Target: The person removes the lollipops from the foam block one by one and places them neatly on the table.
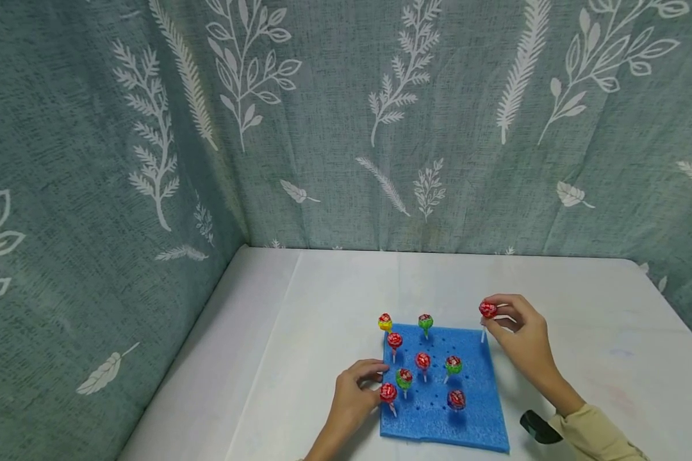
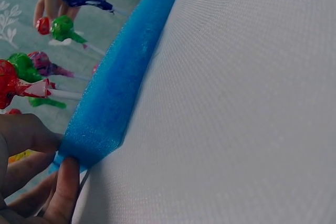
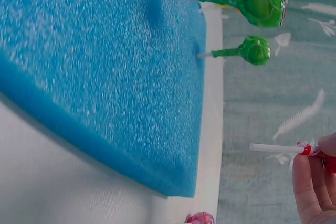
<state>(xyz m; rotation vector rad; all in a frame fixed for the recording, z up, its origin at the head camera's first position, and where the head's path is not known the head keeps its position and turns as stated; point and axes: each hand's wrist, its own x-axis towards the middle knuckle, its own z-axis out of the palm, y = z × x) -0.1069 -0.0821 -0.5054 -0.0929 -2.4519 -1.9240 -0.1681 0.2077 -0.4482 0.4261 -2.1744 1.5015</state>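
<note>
A blue foam board (image 1: 473,422) lies on the table with several wrapped lollipops standing in it on their sticks. My right hand (image 1: 521,330) pinches a red lollipop (image 1: 487,310) just under its wrapped head. Its white stick (image 3: 275,148) points down at the board's far right corner, bare along its length in the right wrist view. On the board's left edge, my left hand (image 1: 354,394) grips the foam between thumb and fingers (image 2: 67,187). Right by that thumb stands another red lollipop (image 1: 388,392). A green lollipop (image 1: 425,322) stands at the far edge.
Small holes dot the board. Also standing in it are a yellow lollipop (image 1: 385,323) at the far left corner and a dark lollipop (image 1: 456,400) near the front right. A black object (image 1: 539,427) sits by the right sleeve. Patterned curtains (image 1: 334,128) hang behind the white table (image 1: 305,307).
</note>
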